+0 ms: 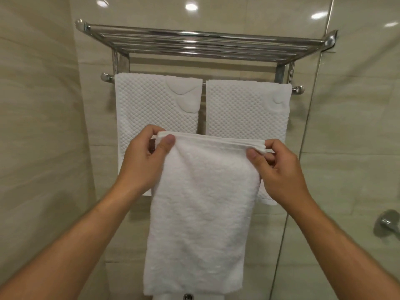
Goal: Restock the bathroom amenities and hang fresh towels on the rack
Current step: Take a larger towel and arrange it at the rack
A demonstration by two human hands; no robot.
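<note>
A folded white towel hangs straight down in front of me, held by its top edge. My left hand pinches the top left corner and my right hand pinches the top right corner. Behind it, a chrome towel rack is fixed to the tiled wall, with a shelf of bars on top and a lower rail. Two white waffle-textured towels hang side by side over that rail, the left towel and the right towel. The held towel covers their lower middle parts.
A glass shower panel stands at the right of the rack. A chrome tap fitting juts from the wall at the far right. The top of a white toilet cistern with a flush button shows at the bottom edge.
</note>
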